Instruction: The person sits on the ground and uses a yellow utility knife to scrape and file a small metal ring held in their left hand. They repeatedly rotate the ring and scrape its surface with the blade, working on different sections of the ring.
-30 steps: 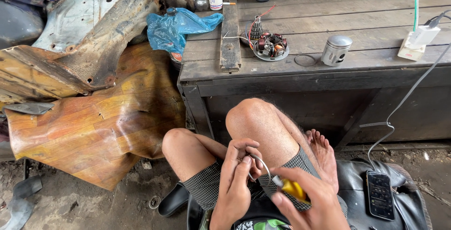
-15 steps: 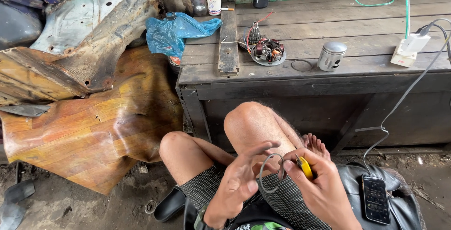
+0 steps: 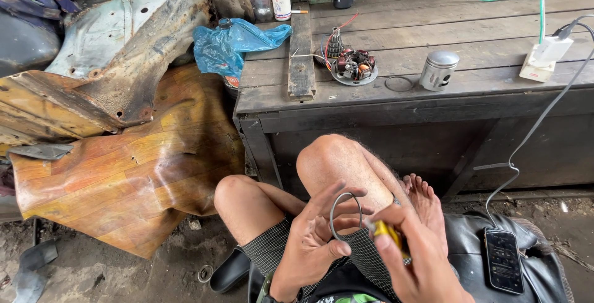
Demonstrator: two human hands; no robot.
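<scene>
person sits low in front of a dark wooden bench [image 3: 396, 102], knees up, bare foot [image 3: 424, 201] resting on a black seat cushion [image 3: 532, 259].

left hand [image 3: 312, 244]: fingers spread, thumb and fingertips pinching a thin metal ring [image 3: 346, 216] and holding it upright above the checked shorts [image 3: 365, 256], just in front of the right knee. the ring looks like an open loop, dark and narrow.

right hand [image 3: 414, 259]: closed around a small yellow-handled tool [image 3: 390, 235], its tip close beside the ring's right edge; cannot tell if it touches.

on the bench top: a silver piston [image 3: 438, 69] standing upright, a second thin ring [image 3: 400, 83] lying flat just left of it, a round coil plate with copper windings and red wire [image 3: 351, 68], a flat wooden slat [image 3: 301, 52] lying front to back. a white plug block [image 3: 544, 55] sits at the right edge, its grey cable running down to a phone [image 3: 502, 259] lying face up on the cushion.

left of the bench: a blue plastic bag [image 3: 232, 46], a rusted sheet-metal body panel [image 3: 124, 49], and a curled piece of wood-pattern flooring [image 3: 124, 173] on the dirt floor.
</scene>
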